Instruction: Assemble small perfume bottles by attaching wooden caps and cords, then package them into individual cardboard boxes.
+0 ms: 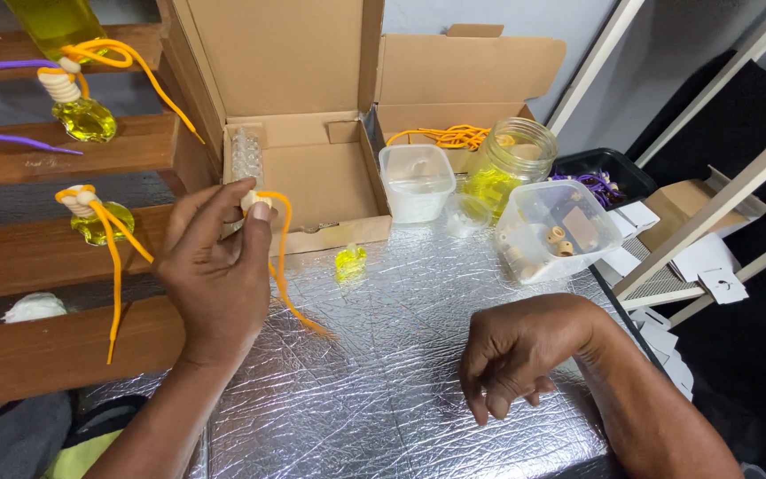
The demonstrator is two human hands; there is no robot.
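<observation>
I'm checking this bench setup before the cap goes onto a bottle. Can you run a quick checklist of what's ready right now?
1. Wooden cap pinched in the left hand: ok.
2. Orange cord attached to the cap, hanging free: ok.
3. Small yellow bottle on the foil mat, within reach: ok.
4. Bottle standing upright: cannot tell.
5. Right hand free, resting curled on the mat: ok.
6. Spare caps in the clear tub: ok.
</observation>
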